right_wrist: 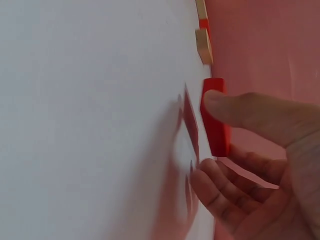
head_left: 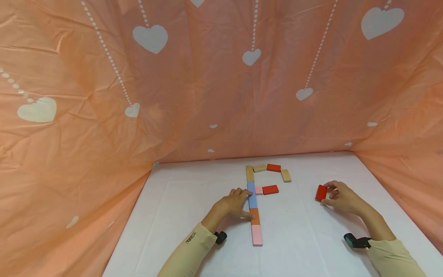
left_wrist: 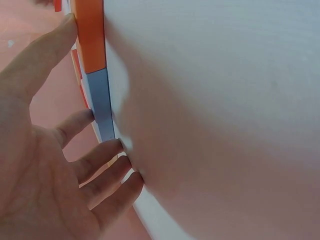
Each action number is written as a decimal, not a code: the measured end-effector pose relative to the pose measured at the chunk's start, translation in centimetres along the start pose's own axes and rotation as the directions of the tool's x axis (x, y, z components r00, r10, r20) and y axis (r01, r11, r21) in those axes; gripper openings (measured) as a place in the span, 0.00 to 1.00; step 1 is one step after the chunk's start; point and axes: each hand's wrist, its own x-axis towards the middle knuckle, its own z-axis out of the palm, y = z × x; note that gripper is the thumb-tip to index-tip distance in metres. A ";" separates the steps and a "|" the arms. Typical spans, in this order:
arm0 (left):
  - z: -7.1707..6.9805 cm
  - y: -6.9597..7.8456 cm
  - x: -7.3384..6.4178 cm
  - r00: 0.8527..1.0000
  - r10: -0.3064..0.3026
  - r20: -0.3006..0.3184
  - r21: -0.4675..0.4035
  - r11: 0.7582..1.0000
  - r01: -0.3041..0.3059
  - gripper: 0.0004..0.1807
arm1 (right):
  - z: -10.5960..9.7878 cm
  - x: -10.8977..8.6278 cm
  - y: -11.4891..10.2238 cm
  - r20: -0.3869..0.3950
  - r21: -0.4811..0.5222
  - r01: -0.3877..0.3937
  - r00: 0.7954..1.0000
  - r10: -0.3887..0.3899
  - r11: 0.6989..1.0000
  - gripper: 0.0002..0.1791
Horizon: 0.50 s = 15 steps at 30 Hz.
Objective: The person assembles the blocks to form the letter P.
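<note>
My right hand (head_left: 344,198) pinches a red block (head_left: 321,193) between thumb and fingers. In the right wrist view this red block (right_wrist: 216,135) is held just off the white surface, with a shadow beside it. My left hand (head_left: 233,204) rests along a straight column of blocks, fingers spread. Its thumb touches the orange block (left_wrist: 91,40) and its index fingertip touches the blue part (left_wrist: 101,100) of the column. Below the orange lies a pink block (head_left: 257,235); a natural wood block (head_left: 250,173) tops the column.
From the column's top, a wood block (head_left: 260,168), a red block (head_left: 273,167) and a slanted wood block (head_left: 285,176) curve right. Lower, a small pink block (head_left: 258,191) and a red block (head_left: 270,189) branch right. An orange cloth (head_left: 221,96) hangs behind the white table (head_left: 294,238).
</note>
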 end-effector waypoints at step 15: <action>0.1 -0.1 0.2 1.000 -0.003 0.002 -0.004 1.000 0.003 0.50 | 3.2 2.3 -3.4 -0.025 0.042 0.068 0.997 -0.067 0.997 0.33</action>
